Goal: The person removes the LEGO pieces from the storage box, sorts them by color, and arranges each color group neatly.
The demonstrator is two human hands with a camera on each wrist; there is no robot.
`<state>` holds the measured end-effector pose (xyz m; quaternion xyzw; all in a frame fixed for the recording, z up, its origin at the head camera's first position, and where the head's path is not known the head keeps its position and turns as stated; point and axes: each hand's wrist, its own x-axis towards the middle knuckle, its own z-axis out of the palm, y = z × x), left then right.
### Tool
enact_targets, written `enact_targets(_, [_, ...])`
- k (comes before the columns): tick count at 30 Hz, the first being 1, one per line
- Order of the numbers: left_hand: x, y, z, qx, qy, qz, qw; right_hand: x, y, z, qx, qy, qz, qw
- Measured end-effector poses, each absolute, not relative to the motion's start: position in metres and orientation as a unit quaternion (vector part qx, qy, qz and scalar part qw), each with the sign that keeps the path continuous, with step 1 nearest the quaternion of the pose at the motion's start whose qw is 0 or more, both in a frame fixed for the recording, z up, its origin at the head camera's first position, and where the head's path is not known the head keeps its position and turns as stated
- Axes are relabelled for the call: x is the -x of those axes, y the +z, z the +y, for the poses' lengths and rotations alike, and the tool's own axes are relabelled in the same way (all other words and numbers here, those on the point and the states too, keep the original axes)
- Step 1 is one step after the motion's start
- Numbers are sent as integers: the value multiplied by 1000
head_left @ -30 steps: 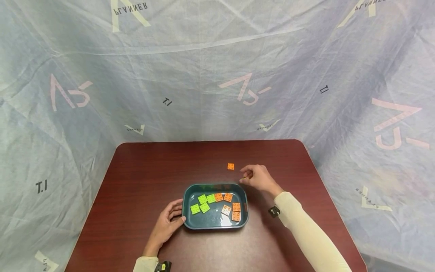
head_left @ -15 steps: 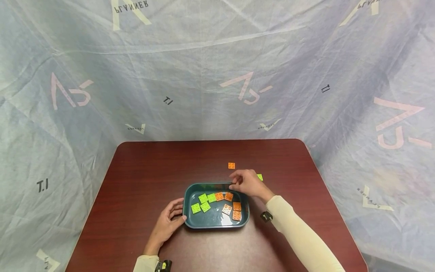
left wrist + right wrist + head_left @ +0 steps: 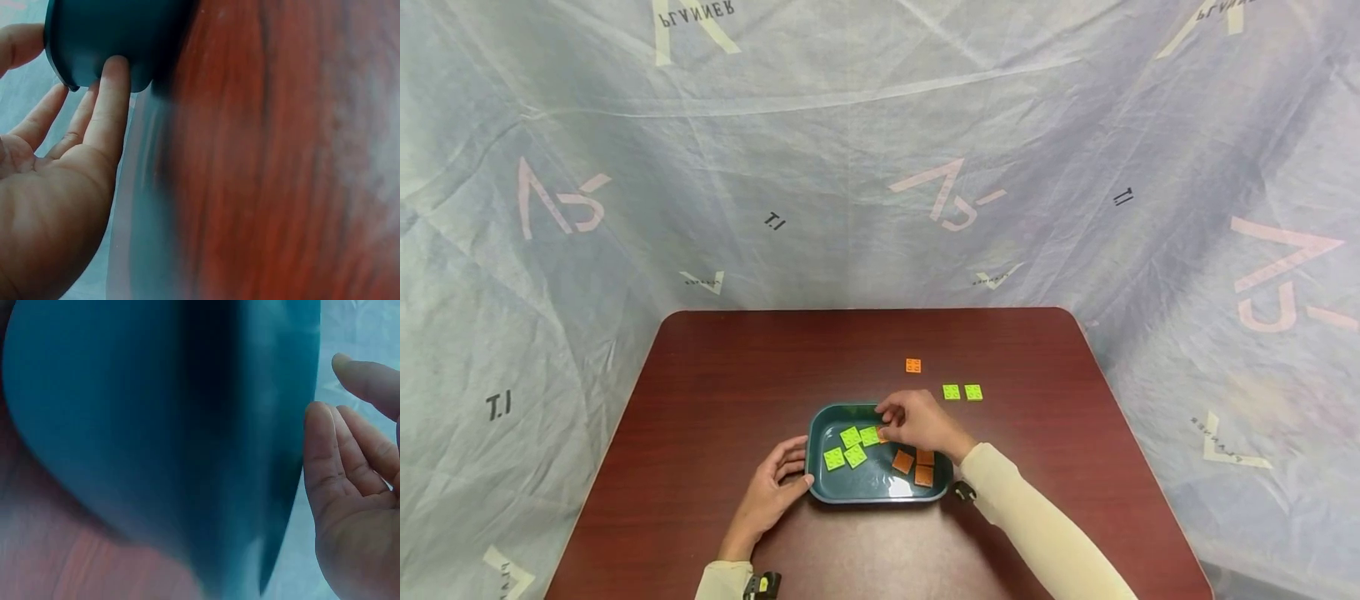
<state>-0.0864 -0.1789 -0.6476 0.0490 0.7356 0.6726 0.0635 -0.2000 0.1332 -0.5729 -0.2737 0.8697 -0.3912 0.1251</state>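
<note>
My left hand (image 3: 775,479) rests against the left end of a dark teal tray (image 3: 880,500); its fingers lie fairly straight along the outer wall (image 3: 119,31). Over the tray's far right part hovers my right hand (image 3: 917,421), thumb and fingertips apart with nothing visible between them in the right wrist view. Just below its fingertips, an orange toy brick (image 3: 883,436) is partly covered. Several green toy bricks (image 3: 854,455) lie in the tray's left half. More orange bricks (image 3: 903,461) sit in its right half, shaded by the hand.
Two green bricks (image 3: 951,392) lie on the reddish-brown table (image 3: 760,358) beyond the tray to the right. A single orange brick (image 3: 913,365) is farther back. Grey printed cloth (image 3: 850,167) hangs behind and at both sides of the table.
My right hand has moved left and nearer, from the table to above the tray, uncovering two green bricks on the table. An orange brick in the tray is now hidden. My left hand stays put.
</note>
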Motion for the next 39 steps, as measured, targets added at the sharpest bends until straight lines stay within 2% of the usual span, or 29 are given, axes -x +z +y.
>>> enact_targets(17, [86,-644,-177,-30,674,735,68,187,-583,108,323,-378,856,142])
enact_targets(39, [86,-644,-178,-44,679,729,70,172,-594,77,349,-322,873,115])
